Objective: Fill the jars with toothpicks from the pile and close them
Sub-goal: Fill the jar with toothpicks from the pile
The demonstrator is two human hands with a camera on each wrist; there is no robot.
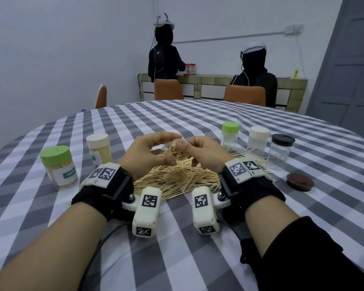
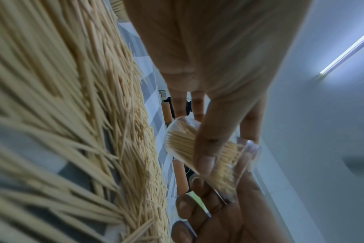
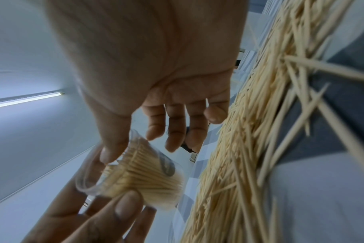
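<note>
I hold a clear, lidless jar (image 1: 175,152) partly filled with toothpicks, tilted with its mouth towards me, above the toothpick pile (image 1: 177,179). My left hand (image 1: 166,149) grips its body, thumb across the side and fingers behind, as the left wrist view shows on the jar (image 2: 183,144). My right hand (image 1: 190,147) pinches the jar near its rim, thumb at the mouth. In the right wrist view the jar (image 3: 143,174) lies between my right thumb (image 3: 111,148) and the left hand's thumb (image 3: 127,208).
Left of the pile stand a full green-lidded jar (image 1: 58,166) and a full white-lidded jar (image 1: 99,148). On the right stand green-lidded (image 1: 230,135), white-lidded (image 1: 259,140) and black-lidded (image 1: 282,152) near-empty jars. A loose brown lid (image 1: 300,181) lies nearby. Two people are beyond the table.
</note>
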